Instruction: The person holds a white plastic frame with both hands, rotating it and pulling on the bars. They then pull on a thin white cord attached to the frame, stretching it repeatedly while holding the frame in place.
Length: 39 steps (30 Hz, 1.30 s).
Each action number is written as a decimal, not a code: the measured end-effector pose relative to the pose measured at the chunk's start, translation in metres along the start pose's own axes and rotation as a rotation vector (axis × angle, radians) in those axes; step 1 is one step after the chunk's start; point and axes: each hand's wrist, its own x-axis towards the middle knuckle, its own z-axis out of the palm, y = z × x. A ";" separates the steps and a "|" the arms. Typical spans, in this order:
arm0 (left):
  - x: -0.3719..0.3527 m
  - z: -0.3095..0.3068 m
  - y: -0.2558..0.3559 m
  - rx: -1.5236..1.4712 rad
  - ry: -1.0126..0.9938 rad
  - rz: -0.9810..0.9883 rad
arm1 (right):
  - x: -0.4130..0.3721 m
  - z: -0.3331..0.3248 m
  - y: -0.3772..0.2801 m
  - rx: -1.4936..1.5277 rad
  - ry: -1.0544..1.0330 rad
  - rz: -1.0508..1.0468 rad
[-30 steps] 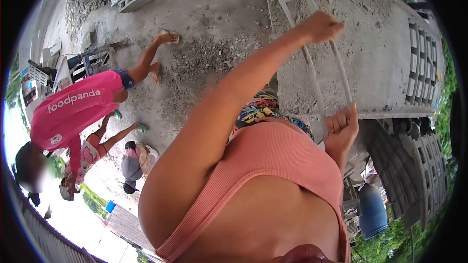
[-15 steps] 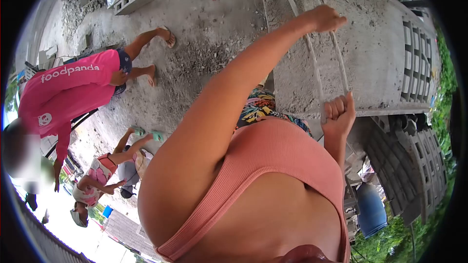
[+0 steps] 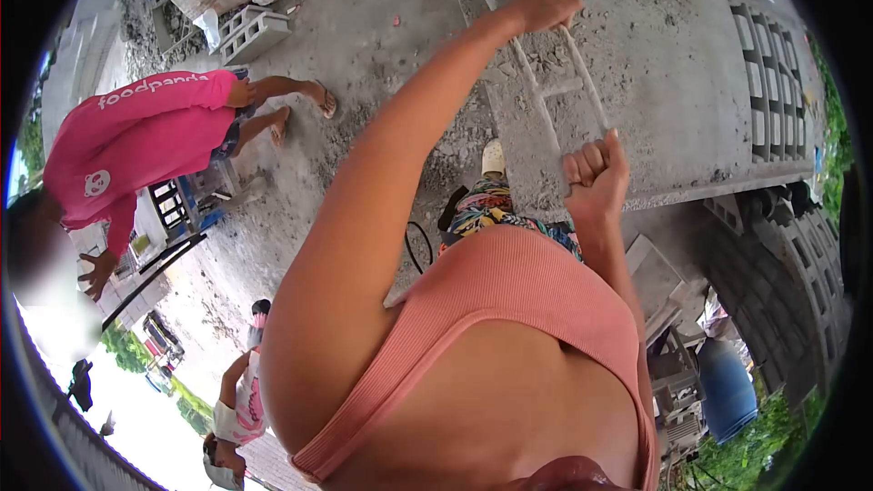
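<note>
A grey, concrete-smeared ladder-like frame (image 3: 536,82), with two long rails and crossbars, lies slanting over a rough grey concrete surface (image 3: 655,91). My left hand (image 3: 550,7) is closed around one rail near the far end. My right hand (image 3: 596,173) is a closed fist at the near end of the frame, thumb up beside a rail. Loose grey rubble shows between the rails near my left hand. My left forearm hides part of the nearer rail.
A person in a pink shirt (image 3: 136,141) stands at left; another person in a cap (image 3: 236,418) is lower left. Hollow blocks (image 3: 253,35) lie at upper left, with more blocks (image 3: 771,82) at right. A blue barrel (image 3: 726,391) stands lower right.
Both hands and the frame have shifted left in view, and a middle crossbar now shows. The pink-shirted person's far hand has spread. The person in the cap appears lower and farther right.
</note>
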 end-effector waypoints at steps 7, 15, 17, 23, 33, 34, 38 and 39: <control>-0.044 0.105 0.116 0.028 0.113 0.248 | -0.092 -0.087 -0.077 -0.249 0.267 0.000; -0.064 0.144 0.157 -0.057 0.099 0.256 | -0.145 -0.106 -0.093 -0.246 0.399 -0.003; -0.063 0.151 0.149 -0.062 -0.089 0.190 | -0.137 -0.120 -0.083 -0.202 0.485 0.027; -0.009 0.111 0.106 -0.105 -0.121 0.135 | -0.095 -0.064 -0.079 -0.189 0.341 -0.012; -0.060 0.165 0.157 -0.083 -0.094 0.100 | -0.150 -0.118 -0.094 -0.101 0.362 0.041; -0.067 0.175 0.166 -0.120 -0.074 0.121 | -0.162 -0.123 -0.096 -0.049 0.355 0.058; -0.047 0.137 0.154 -0.077 -0.213 0.018 | -0.140 -0.097 -0.083 -0.059 0.389 0.031; -0.030 0.123 0.133 -0.021 -0.260 -0.061 | -0.110 -0.087 -0.068 -0.031 0.366 0.008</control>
